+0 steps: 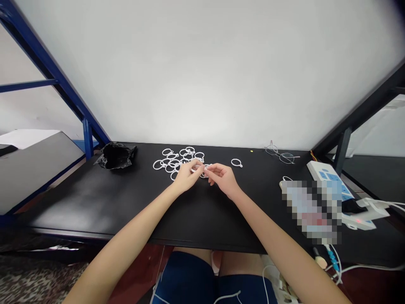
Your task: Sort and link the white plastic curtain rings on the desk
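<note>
My left hand [189, 175] and my right hand [224, 179] meet over the middle of the black table, fingertips close together. Pinched between both sets of fingers is a white curtain ring [206, 167], partly hidden by them. Right behind and to the left of my left hand lies a loose pile of similar white rings [173, 163], each a thin hoop, some with a small eyelet showing. A single white ring [236, 162] lies apart, to the right of my right hand.
On the black table [126, 198], a crumpled black plastic bag [116, 156] stands open at the left. Eyeglasses [286, 158] lie at the back right. Nearer are a power strip [330, 179], a blurred-out phone-like object [310, 213] and white cables [363, 267]. A white wall [202, 76] rises behind.
</note>
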